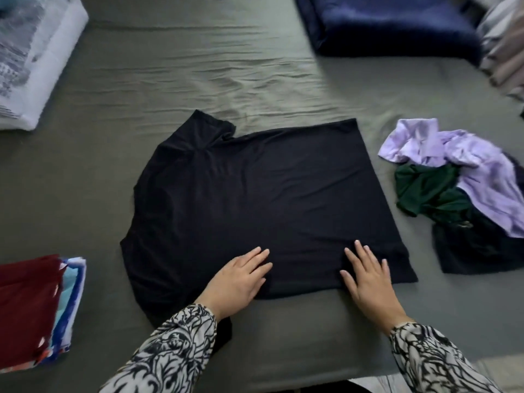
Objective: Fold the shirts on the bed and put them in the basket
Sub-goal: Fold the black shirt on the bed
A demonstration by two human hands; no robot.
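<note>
You are pressing both hands flat on the black shirt, which is lying spread on the bed directly in front of you, its near edge just under your palms. Your left hand is resting with straight, slightly fanned fingers on the near edge toward the collar end; your right hand is lying the same way, fingers extended and gripping nothing, nearer the hem end. The shirt's long axis is running across you, left to right: the collar and a sleeve are pointing to your left and away, the straight hem is sitting to your right. It appears to be doubled lengthwise already, though the dark cloth is hiding the layers and I cannot confirm that. The governing relation is this: the hem corner is lying just beyond your right fingertips, so the right hand is the nearer one for carrying that end over toward the collar, while the left is placed to hold the cloth down. The unfolded pile of lilac, green and dark garments is waiting to your right, close beside the hem; the folded stack is sitting at your left. No basket is showing in this view.
</note>
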